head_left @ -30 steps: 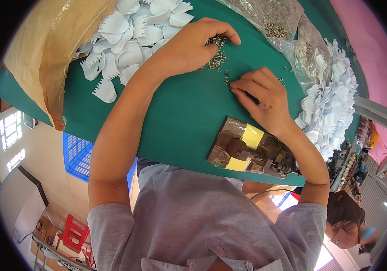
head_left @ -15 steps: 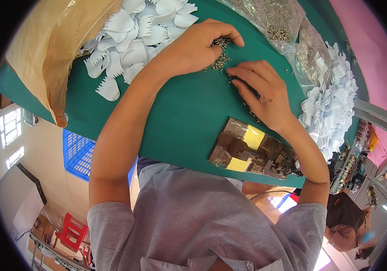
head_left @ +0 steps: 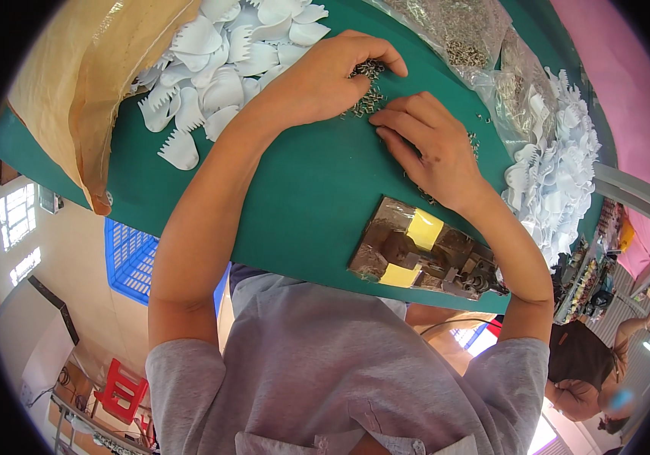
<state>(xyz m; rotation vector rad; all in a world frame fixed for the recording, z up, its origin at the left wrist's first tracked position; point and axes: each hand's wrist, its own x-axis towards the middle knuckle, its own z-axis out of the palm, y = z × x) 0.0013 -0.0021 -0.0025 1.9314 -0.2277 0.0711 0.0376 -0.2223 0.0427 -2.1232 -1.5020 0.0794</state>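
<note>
My left hand [head_left: 332, 80] curves around a loose pile of small metal clips [head_left: 371, 102] on the green tabletop [head_left: 302, 189]. Its thumb and forefinger stand apart, with clips between them on the table. My right hand [head_left: 435, 148] hovers at the near right edge of that pile. The tips of its thumb and forefinger are close together, with a narrow gap and nothing visible in it. More clips [head_left: 473, 142] lie just right of this hand, and some show beneath its wrist. Closest to my body is a brown metal fixture [head_left: 423, 246] with yellow patches.
White comb-edged plastic pieces [head_left: 218, 83] are heaped at the far left beside a brown paper sack [head_left: 86, 106]. Another heap of white pieces [head_left: 556, 174] lies at the right. Clear bags of clips [head_left: 465, 45] rest at the back. A blue crate [head_left: 131, 258] stands below the table's left edge.
My right hand has moved left and slightly away from me, closer to the clip pile, uncovering clips on its right. The left hand has barely moved. A person at the lower right has raised an arm.
</note>
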